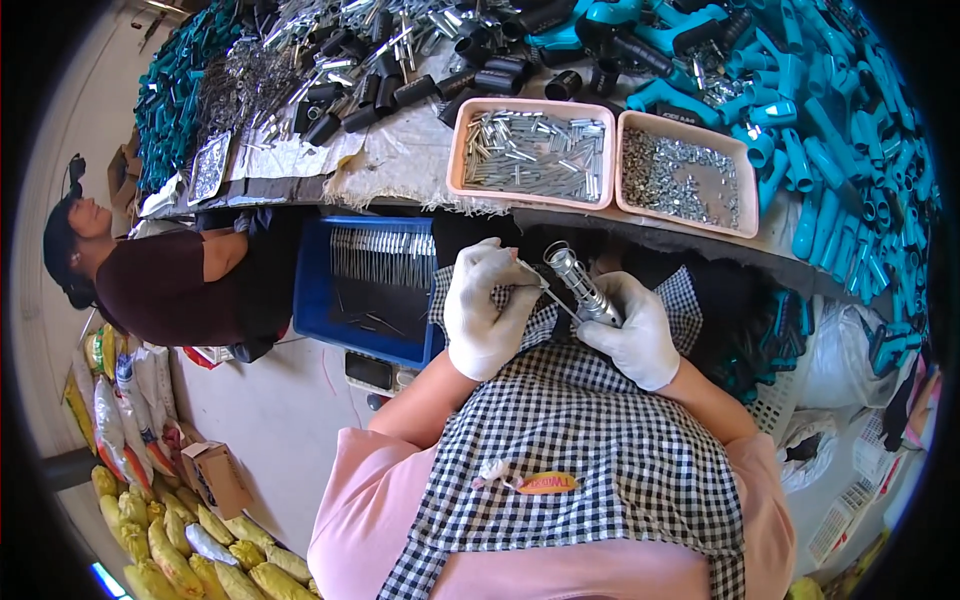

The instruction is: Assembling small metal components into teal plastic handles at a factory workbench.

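In white gloves, both my hands are held up before my checked apron. My left hand (482, 312) is closed, its thumb and forefinger pinching a thin metal rod (556, 299) that slants down toward my right hand. My right hand (638, 332) is wrapped round a shiny metal cylinder (577, 276) with a slotted, cage-like upper end, which tilts up and to the left. The rod's lower end lies close to the cylinder's base; whether they touch I cannot tell. Left of my left hand, a blue tray (309, 290) holds a row of slim metal rods (380, 258).
Ahead on the cloth-covered bench (400, 180) stand a pink tray of metal pins (456, 160) and a pink tray of small metal pieces (750, 195). Black sleeves (415, 91) and teal casings (820, 160) are heaped behind and rightward. Another person (175, 280) sits at left.
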`<state>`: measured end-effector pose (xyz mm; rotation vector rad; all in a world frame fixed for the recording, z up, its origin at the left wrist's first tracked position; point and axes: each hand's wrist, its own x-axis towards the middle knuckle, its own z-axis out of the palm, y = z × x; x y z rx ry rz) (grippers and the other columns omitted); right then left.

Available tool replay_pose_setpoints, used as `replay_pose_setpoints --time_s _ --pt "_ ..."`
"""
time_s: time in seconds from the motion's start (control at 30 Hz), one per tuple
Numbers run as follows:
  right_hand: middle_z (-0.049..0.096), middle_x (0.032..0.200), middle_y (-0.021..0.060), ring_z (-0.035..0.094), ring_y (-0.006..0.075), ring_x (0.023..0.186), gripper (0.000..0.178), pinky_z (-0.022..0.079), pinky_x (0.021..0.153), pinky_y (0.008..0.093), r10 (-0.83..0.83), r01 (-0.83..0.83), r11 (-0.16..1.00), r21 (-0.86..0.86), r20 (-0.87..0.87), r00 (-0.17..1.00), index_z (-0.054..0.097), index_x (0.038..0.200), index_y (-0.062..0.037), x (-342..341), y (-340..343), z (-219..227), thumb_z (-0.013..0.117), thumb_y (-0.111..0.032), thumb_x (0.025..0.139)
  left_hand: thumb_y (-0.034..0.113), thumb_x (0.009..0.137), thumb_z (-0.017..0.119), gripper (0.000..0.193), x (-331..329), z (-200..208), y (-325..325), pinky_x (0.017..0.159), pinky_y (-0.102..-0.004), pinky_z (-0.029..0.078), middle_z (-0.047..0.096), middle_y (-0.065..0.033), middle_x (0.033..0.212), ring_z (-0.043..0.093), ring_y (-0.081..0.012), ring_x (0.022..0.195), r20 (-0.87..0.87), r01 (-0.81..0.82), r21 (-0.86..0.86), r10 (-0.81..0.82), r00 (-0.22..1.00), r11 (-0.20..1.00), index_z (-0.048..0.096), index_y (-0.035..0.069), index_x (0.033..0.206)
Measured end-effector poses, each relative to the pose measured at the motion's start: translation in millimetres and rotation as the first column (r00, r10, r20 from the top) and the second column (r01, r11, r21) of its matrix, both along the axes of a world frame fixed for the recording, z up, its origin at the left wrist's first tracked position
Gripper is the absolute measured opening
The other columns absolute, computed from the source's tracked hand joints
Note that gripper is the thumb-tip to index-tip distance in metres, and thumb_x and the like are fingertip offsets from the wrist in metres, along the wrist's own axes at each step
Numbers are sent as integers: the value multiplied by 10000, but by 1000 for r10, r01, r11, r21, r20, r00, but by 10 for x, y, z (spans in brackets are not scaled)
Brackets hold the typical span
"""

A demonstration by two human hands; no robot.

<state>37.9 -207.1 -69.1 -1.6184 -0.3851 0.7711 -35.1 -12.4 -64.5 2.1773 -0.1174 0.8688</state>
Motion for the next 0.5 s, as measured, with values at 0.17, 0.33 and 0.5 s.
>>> replay_pose_setpoints --time_s 0.17,0.33,0.5 --pt "628 879 76 578 128 769 424 486 755 265 -10 11 1000 -13 51 999 601 1064 27 12 14 -12 743 -109 687 -143 688 640 478 -1 14 -14 975 -509 430 674 -74 816 585 -253 862 6 -2 29 2 1000 1000 530 10 1127" --pt "636 876 89 600 147 767 436 496 749 278 -1 5 998 -58 73 997 604 1065 27 19 32 34 747 -117 679 -116 687 660 370 3 59 -25 950 -509 451 677 -74 820 590 -265 848 -35 -51 109 55 998 993 594 11 1029" --pt "653 880 128 642 195 785 431 509 762 295 -9 27 995 -93 189 982 610 1050 24 12 30 35 748 -119 668 0 668 736 350 38 138 -41 910 -470 472 623 -44 804 576 -256 857 -31 -52 371 68 997 927 647 28 1006"
